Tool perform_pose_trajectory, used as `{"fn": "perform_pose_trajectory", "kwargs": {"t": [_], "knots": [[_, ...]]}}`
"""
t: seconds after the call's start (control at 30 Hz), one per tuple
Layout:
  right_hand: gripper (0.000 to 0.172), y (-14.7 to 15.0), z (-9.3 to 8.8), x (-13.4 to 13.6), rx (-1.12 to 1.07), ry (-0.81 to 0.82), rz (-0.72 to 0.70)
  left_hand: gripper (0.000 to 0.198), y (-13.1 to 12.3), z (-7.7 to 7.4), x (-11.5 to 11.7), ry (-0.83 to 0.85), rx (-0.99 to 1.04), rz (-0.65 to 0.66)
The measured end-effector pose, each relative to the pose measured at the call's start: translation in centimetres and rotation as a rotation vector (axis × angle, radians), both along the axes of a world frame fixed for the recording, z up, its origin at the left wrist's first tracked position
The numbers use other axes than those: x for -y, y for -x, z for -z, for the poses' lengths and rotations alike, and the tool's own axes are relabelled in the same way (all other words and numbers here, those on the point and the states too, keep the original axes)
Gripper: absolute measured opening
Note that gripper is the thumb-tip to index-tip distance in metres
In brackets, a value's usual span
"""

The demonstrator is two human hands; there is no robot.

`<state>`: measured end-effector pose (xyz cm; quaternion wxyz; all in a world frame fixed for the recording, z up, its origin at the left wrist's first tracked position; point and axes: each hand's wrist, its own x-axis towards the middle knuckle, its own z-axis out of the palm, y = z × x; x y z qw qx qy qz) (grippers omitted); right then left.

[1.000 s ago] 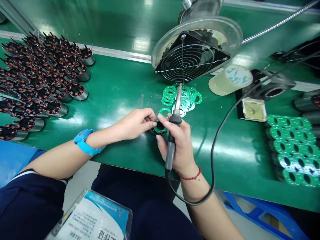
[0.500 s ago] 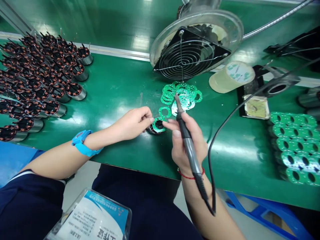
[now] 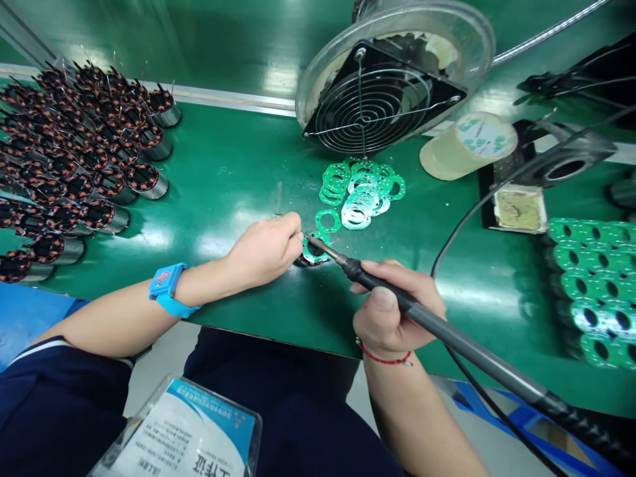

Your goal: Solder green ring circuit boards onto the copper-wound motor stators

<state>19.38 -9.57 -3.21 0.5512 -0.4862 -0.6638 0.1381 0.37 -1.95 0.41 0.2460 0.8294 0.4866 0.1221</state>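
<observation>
My right hand (image 3: 397,301) is wrapped round a soldering iron (image 3: 447,334), its tip pointing left over a green ring-shaped circuit board (image 3: 325,246). That board lies on top of a motor stator (image 3: 312,262), mostly hidden under it. At the left edge of the board is my left hand (image 3: 271,248), its fingers pinched together; what they hold, if anything, is too small to make out. A loose green ring board (image 3: 328,221) lies just behind the stator, and a pile of similar boards (image 3: 365,189) is farther back.
Several wire-wound stators (image 3: 149,180) stand in rows at left. A fan with a wire guard (image 3: 368,119) is at the back. At right are a tape roll (image 3: 464,149), a soldering iron stand (image 3: 561,165), a sponge (image 3: 519,209) and rows of board-topped stators (image 3: 591,285).
My right hand has swung the soldering iron from pointing away to pointing left, its tip now at the board on the stator. My left hand stays by the stator.
</observation>
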Motion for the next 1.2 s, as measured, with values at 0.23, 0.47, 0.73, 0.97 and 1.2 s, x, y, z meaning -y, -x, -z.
{"fn": "perform_pose_trajectory", "kwargs": {"t": [0.23,0.47,0.73,0.97,1.2], "knots": [[0.021,0.3,-0.3,-0.2,0.027,-0.102,0.02,0.019,-0.3,0.3,0.3,-0.139,-0.132,-0.01],[0.021,0.5,-0.5,-0.5,0.049,-0.198,0.004,0.022,-0.7,0.4,0.5,-0.184,-0.233,-0.007],[0.043,1.4,-0.5,-1.0,0.088,0.062,0.036,0.021,-1.0,0.2,0.7,-0.157,-0.22,-0.04],[0.054,1.3,-0.8,-1.6,0.273,0.191,-0.043,0.014,-0.4,-0.4,0.1,0.087,0.038,-0.079],[0.056,1.3,0.0,-1.5,0.161,0.259,-0.058,0.041,0.7,1.2,0.3,0.15,0.355,0.147]]}}
